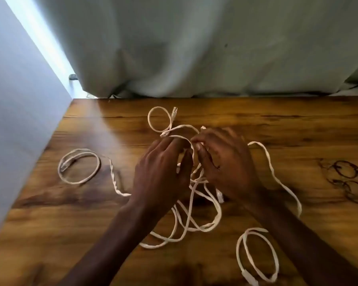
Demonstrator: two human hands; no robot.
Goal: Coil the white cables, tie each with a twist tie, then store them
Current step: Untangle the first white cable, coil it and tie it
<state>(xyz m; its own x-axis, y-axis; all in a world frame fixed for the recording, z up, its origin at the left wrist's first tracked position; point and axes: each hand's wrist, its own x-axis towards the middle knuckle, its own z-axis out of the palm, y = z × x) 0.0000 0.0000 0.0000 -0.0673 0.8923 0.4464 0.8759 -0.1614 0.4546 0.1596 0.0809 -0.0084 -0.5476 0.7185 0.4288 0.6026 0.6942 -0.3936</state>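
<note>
White flat cables (pixel 194 205) lie tangled on the wooden table (pixel 50 223), with loops at the left (pixel 79 166), the back (pixel 159 118) and the front right (pixel 256 254). My left hand (pixel 161 172) and my right hand (pixel 225 162) meet over the middle of the tangle. Both pinch a raised strand (pixel 186 139) between their fingertips. A clear plug (pixel 175 110) lies at the back loop. Dark twist ties (pixel 347 178) lie in loose rings at the right side of the table.
A grey cloth (pixel 194 48) hangs behind the table's far edge. A pale wall (pixel 12 120) runs along the left side. Bare wood shows at the front left and the back right.
</note>
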